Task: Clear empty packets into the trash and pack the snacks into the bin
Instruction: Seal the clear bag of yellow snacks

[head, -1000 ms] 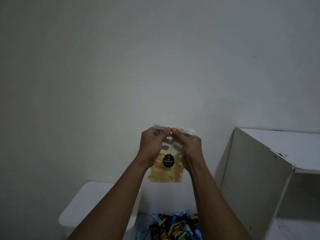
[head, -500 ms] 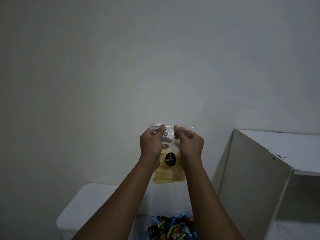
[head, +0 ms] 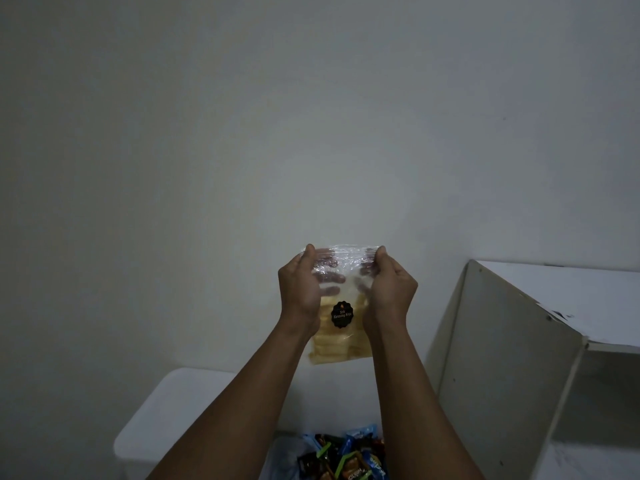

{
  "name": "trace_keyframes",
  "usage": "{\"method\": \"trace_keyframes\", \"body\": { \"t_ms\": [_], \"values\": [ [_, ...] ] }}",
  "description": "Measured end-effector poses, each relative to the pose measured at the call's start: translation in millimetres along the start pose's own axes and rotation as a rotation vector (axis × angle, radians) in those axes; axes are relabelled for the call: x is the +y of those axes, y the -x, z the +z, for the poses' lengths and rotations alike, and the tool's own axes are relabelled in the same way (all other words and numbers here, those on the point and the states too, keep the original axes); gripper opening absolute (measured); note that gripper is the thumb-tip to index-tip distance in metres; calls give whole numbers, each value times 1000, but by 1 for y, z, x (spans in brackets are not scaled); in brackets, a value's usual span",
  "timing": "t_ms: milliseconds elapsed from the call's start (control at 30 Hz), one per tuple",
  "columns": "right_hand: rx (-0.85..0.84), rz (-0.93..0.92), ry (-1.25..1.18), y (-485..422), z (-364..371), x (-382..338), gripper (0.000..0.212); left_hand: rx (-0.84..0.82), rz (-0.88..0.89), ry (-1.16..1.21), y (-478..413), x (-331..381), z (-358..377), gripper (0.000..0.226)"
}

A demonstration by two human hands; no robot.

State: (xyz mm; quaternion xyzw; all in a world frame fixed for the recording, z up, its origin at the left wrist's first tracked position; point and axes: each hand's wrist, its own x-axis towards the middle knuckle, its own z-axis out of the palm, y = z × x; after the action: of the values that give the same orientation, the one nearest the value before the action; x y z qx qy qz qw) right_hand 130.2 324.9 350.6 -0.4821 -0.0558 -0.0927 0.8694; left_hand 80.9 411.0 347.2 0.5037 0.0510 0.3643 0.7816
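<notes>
A clear zip bag of yellow snack sticks point(head: 337, 341) with a round black label hangs in front of the wall at chest height. My left hand point(head: 299, 289) pinches its top left corner and my right hand point(head: 389, 291) pinches its top right corner, stretching the zip strip flat between them. Fingers show through the plastic behind the bag's upper part. Below, at the frame's bottom edge, lies a pile of small blue, brown and green snack packets point(head: 344, 459).
A white lidded bin point(head: 187, 407) stands at the lower left beside my left forearm. A white open-fronted cabinet point(head: 512, 351) fills the right side, its side panel close to my right arm. A plain wall lies behind everything.
My two hands, which met at the middle of the bag's top, have slid apart along the zip strip to its outer corners. The bag sits slightly lower in view.
</notes>
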Motion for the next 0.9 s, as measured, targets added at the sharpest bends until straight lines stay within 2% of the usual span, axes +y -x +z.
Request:
{"method": "trace_keyframes", "body": {
  "t_ms": [167, 267, 333, 433, 567, 667, 767, 900],
  "values": [
    [-41, -16, -10, 4, -4, 0, 35, -42, -19, -20, -1, 1, -7, 49],
    [-134, -52, 52, 3, -10, 2, 33, -75, 4, -64, -2, 2, -12, 39],
    [-124, -62, 69, 3, -11, 5, 31, -103, 17, -82, -2, 0, -13, 30],
    [-77, -9, 3, 5, -11, 10, 31, -102, 34, -125, -1, -5, -11, 24],
    [-108, 90, -57, 7, -14, 20, 34, -33, 0, -163, -3, -15, -17, 24],
    [-175, 160, -30, 6, -26, 27, 36, -50, -50, -203, -4, -24, -26, 28],
    [-312, 131, 131, 7, -43, 33, 25, 1, -26, -366, -10, -35, -43, 29],
    [-324, 124, 176, 16, -58, 51, 18, 239, 66, -753, -6, -60, -61, 40]
  ]
}}
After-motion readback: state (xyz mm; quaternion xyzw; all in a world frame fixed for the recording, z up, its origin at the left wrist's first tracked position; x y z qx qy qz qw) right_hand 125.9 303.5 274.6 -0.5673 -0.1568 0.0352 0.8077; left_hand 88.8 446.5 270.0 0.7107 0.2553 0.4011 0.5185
